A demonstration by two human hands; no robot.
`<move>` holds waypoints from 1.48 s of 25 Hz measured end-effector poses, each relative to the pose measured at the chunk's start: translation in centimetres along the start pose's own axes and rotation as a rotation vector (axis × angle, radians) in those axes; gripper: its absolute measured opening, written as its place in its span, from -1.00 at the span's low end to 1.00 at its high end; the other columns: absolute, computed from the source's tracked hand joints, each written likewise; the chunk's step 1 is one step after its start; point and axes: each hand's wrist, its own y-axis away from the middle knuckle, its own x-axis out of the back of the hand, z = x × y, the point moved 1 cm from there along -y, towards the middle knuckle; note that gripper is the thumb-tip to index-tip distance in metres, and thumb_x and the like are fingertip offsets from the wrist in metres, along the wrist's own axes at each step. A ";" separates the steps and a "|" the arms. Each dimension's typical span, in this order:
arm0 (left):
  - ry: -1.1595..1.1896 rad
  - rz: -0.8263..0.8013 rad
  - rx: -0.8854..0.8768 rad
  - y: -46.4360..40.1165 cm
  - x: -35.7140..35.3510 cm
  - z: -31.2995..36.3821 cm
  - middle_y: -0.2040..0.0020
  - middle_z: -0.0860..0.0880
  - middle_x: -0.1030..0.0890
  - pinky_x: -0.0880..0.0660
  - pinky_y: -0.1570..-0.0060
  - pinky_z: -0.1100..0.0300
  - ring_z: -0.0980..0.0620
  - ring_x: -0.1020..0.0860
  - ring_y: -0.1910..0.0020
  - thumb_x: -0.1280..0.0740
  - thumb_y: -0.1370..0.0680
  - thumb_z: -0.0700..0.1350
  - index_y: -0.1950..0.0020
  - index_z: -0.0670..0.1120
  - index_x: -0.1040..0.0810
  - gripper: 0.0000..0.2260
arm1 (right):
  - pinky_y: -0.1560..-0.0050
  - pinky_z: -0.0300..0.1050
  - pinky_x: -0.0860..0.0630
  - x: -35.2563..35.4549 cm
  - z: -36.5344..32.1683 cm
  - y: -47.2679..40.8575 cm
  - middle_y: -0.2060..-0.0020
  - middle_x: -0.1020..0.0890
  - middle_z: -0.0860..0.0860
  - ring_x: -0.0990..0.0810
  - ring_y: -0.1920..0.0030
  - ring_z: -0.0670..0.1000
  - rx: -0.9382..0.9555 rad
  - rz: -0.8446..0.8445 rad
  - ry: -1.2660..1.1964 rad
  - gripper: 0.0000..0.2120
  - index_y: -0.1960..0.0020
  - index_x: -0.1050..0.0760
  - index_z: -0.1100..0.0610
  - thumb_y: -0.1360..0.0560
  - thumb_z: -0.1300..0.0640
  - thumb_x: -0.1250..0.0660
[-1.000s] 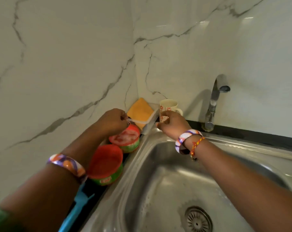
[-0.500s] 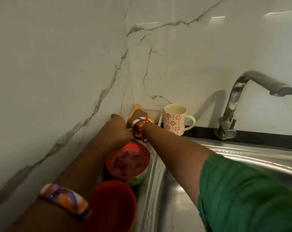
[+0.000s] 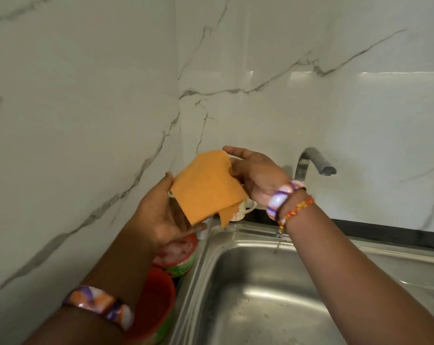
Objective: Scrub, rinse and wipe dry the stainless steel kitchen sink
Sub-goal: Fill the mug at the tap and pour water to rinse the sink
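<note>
Orange cloth held up over the corner of the stainless steel sink

Both hands hold the orange cloth (image 3: pixel 208 188) above the sink (image 3: pixel 260 307) rim: left hand (image 3: pixel 166 215) fingers curled under its lower edge, right hand (image 3: pixel 258 178) pinching the far side. A corner dangles near the mug (image 3: pixel 243 210) and open soap tub (image 3: pixel 178 252); lowering carelessly could, I think, snag or tip them.

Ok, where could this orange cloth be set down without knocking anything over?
The sink basin is bare, and so is its flat rim right of the tap. The left ledge is crowded: two red tubs and a mug sit close together.
</note>
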 end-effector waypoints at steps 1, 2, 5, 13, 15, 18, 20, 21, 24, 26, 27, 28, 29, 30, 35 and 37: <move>0.037 -0.030 -0.021 1.1 -1.0 -0.9 0.12 -0.19 -0.65 -0.49 0.11 -0.06 -0.15 -0.59 0.13 -0.18 -0.55 0.19 -0.13 -0.16 -0.54 -0.56 | 0.11 -0.15 -0.43 1.3 0.0 2.1 0.16 -0.57 0.08 -0.47 0.20 0.00 -0.022 -0.043 -0.082 -0.53 -0.18 -0.44 0.18 -0.34 0.51 -0.19; 0.070 -0.067 -0.047 2.3 -2.1 -1.8 0.10 -0.18 -0.66 -0.49 0.14 -0.03 -0.12 -0.60 0.11 -0.20 -0.56 0.15 -0.12 -0.16 -0.55 -0.60 | 0.09 -0.15 -0.45 2.6 0.0 4.2 0.17 -0.57 0.08 -0.50 0.18 0.00 -0.049 -0.099 -0.114 -0.51 -0.17 -0.45 0.20 -0.27 0.48 -0.20; 0.002 -0.120 -0.113 5.9 -5.2 -4.9 0.15 -0.14 -0.67 -0.51 0.09 0.00 -0.07 -0.60 0.11 -0.24 -0.58 -0.02 -0.11 -0.18 -0.55 -0.74 | 0.06 -0.13 -0.55 6.6 0.3 10.9 0.10 -0.61 0.07 -0.60 0.13 0.00 -0.134 -0.217 -0.084 -0.59 -0.14 -0.51 0.18 -0.30 0.32 -0.28; -0.127 -0.191 -0.170 13.7 -12.3 -15.4 0.08 -0.17 -0.60 -0.53 0.05 -0.02 -0.08 -0.59 0.15 -0.19 -0.61 -0.18 0.00 -0.19 -0.50 -0.88 | 0.04 -0.17 -0.49 8.2 1.9 25.5 0.05 -0.58 -0.04 -0.55 0.09 -0.05 0.410 0.343 0.743 -0.75 -0.03 -0.54 0.06 -0.37 0.13 -0.47; -0.125 -0.269 -0.178 15.4 -12.9 -17.2 0.06 -0.18 -0.61 -0.49 -0.10 0.00 -0.07 -0.59 0.11 -0.17 -0.61 -0.02 0.00 -0.18 -0.53 -0.74 | 0.06 -0.08 -0.53 7.5 1.8 27.7 0.11 -0.62 0.02 -0.58 0.11 0.00 0.363 0.323 0.884 -0.68 0.03 -0.60 0.11 -0.32 -0.05 -0.46; -0.198 -0.372 -0.166 18.1 -13.2 -19.0 0.10 -0.16 -0.61 -0.53 -0.03 0.03 -0.04 -0.62 0.14 -0.07 -0.64 0.01 0.01 -0.18 -0.53 -0.66 | 0.09 -0.02 -0.56 8.3 0.9 30.7 0.22 -0.67 0.08 -0.62 0.19 0.07 0.289 0.300 0.834 -0.75 0.08 -0.64 0.11 -0.38 -0.05 -0.40; -0.241 -0.355 -0.180 19.3 -13.0 -19.5 0.11 -0.17 -0.62 -0.53 0.01 0.00 -0.06 -0.62 0.13 -0.07 -0.65 -0.08 0.04 -0.19 -0.51 -0.71 | 0.09 0.02 -0.58 9.2 0.3 32.5 0.25 -0.67 0.15 -0.64 0.21 0.12 0.215 0.253 0.781 -0.82 0.10 -0.64 0.13 -0.49 0.06 -0.32; -0.240 -0.334 -0.171 19.8 -13.0 -19.7 0.09 -0.19 -0.61 -0.52 0.03 -0.03 -0.09 -0.60 0.09 -0.07 -0.65 -0.10 0.01 -0.21 -0.49 -0.73 | 0.14 0.05 -0.58 9.8 0.1 33.3 0.29 -0.64 0.21 -0.62 0.25 0.18 0.208 0.268 0.784 -0.78 0.16 -0.62 0.20 -0.52 0.10 -0.27; -0.189 -0.252 -0.114 20.9 -13.4 -20.0 0.04 -0.21 -0.57 -0.47 0.01 -0.11 -0.15 -0.54 0.01 -0.08 -0.65 -0.10 -0.02 -0.24 -0.42 -0.76 | 0.35 -0.17 -0.33 10.9 -0.3 34.8 0.50 -0.40 0.08 -0.36 0.46 0.02 0.318 0.398 0.870 -0.72 0.33 -0.47 0.24 -0.54 0.25 -0.17; -0.205 -0.239 -0.103 21.6 -13.9 -20.2 0.06 -0.22 -0.56 -0.42 -0.04 -0.13 -0.17 -0.52 -0.02 -0.08 -0.66 -0.10 0.06 -0.26 -0.42 -0.74 | 0.34 -0.19 -0.34 10.5 -0.1 35.9 0.43 -0.46 0.01 -0.42 0.41 -0.01 0.417 0.422 1.020 -0.72 0.07 -0.58 0.10 -0.53 0.18 -0.08; -0.235 -0.249 -0.111 21.9 -14.2 -20.4 0.08 -0.21 -0.57 -0.44 -0.02 -0.11 -0.16 -0.54 0.01 -0.07 -0.66 -0.10 0.08 -0.25 -0.44 -0.72 | 0.29 -0.16 -0.42 10.0 0.1 36.4 0.35 -0.56 0.04 -0.52 0.33 0.06 0.447 0.411 1.128 -0.63 -0.13 -0.56 0.07 -0.50 0.12 -0.03; -0.271 -0.262 -0.127 22.2 -14.6 -20.7 0.10 -0.21 -0.58 -0.47 0.00 -0.08 -0.13 -0.56 0.05 -0.08 -0.66 -0.09 0.09 -0.24 -0.46 -0.71 | 0.25 -0.12 -0.45 9.5 0.3 36.7 0.25 -0.62 0.10 -0.58 0.23 0.15 0.468 0.383 1.253 -0.55 -0.27 -0.48 0.06 -0.49 0.09 0.00; -0.300 -0.270 -0.149 22.3 -14.9 -21.0 0.10 -0.20 -0.58 -0.48 0.01 -0.04 -0.10 -0.57 0.08 -0.08 -0.66 -0.08 0.08 -0.23 -0.47 -0.71 | 0.25 -0.10 -0.42 9.1 0.5 37.0 0.16 -0.65 0.15 -0.60 0.14 0.21 0.485 0.363 1.389 -0.55 -0.36 -0.40 0.06 -0.51 0.10 0.00; -0.326 -0.271 -0.169 22.4 -15.1 -21.2 0.07 -0.19 -0.58 -0.49 0.00 -0.02 -0.08 -0.57 0.06 -0.08 -0.65 -0.06 0.03 -0.22 -0.47 -0.72 | 0.28 -0.10 -0.36 8.6 0.6 37.3 0.10 -0.64 0.17 -0.60 0.09 0.23 0.494 0.359 1.509 -0.57 -0.40 -0.33 0.07 -0.55 0.13 -0.02; -0.462 -0.264 -0.282 22.5 -15.4 -21.8 0.05 -0.23 -0.51 -0.52 -0.04 0.02 -0.09 -0.52 0.07 -0.16 -0.63 -0.09 0.01 -0.22 -0.46 -0.79 | 0.46 -0.15 -0.19 7.9 0.4 38.8 0.16 -0.62 0.13 -0.59 0.14 0.22 0.548 0.283 1.627 -0.67 -0.33 -0.38 0.07 -0.59 0.14 -0.08; -0.429 -0.262 -0.280 22.9 -15.1 -21.2 0.06 -0.21 -0.56 -0.51 -0.03 -0.01 -0.08 -0.56 0.09 -0.13 -0.64 -0.14 -0.01 -0.22 -0.45 -0.82 | 0.29 -0.17 -0.37 9.3 0.1 38.9 0.28 -0.59 0.01 -0.55 0.25 0.08 0.554 0.324 1.255 -0.75 -0.13 -0.52 -0.01 -0.55 0.04 -0.12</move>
